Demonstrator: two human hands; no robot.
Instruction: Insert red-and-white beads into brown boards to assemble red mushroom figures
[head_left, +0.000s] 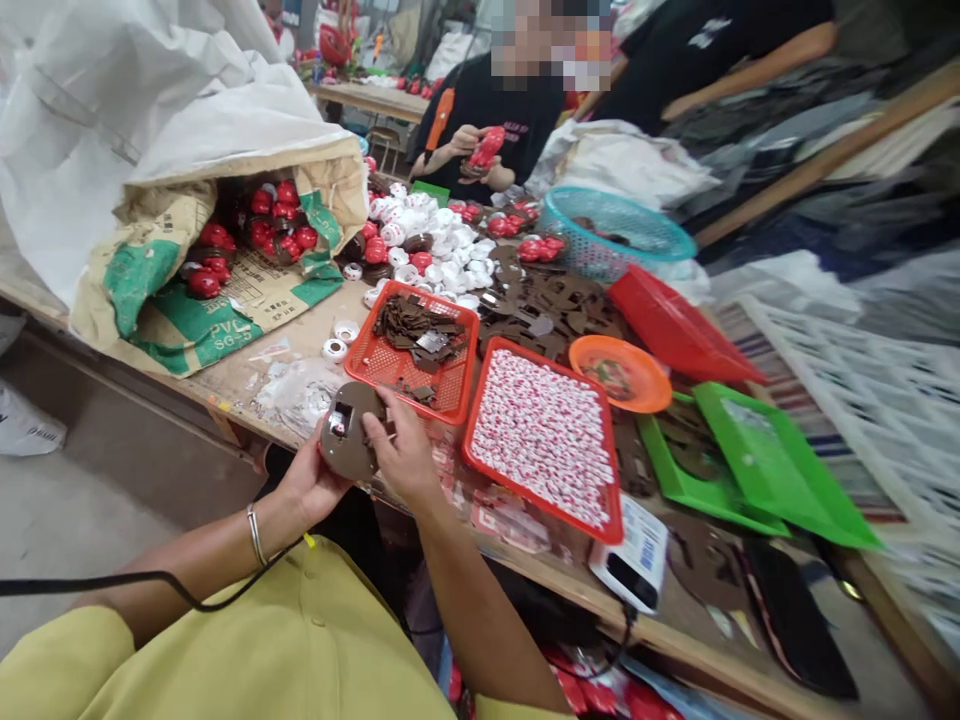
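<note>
My left hand (311,487) is wrapped around the lower left edge of a round brown plastic base (358,455). A rectangular opening in the base shows something white and red inside. On the right rim of the base, the curled fingers of my right hand (403,450) grip it, and they hide part of that side. Just beyond my hands is a red-orange basket (466,385) with small flat brown pieces (420,335) in it. To the right, a second red tray (484,455) is full of small white-and-pink pieces (540,430).
At left a paper-lined sack (247,320) spills red figures (281,225). White round parts (442,240) and brown plates (547,300) are heaped beyond the baskets. An orange bowl (652,385), green trays (780,450), a white device (634,555) and a phone (799,620) lie right. A person (480,130) opposite holds a red figure.
</note>
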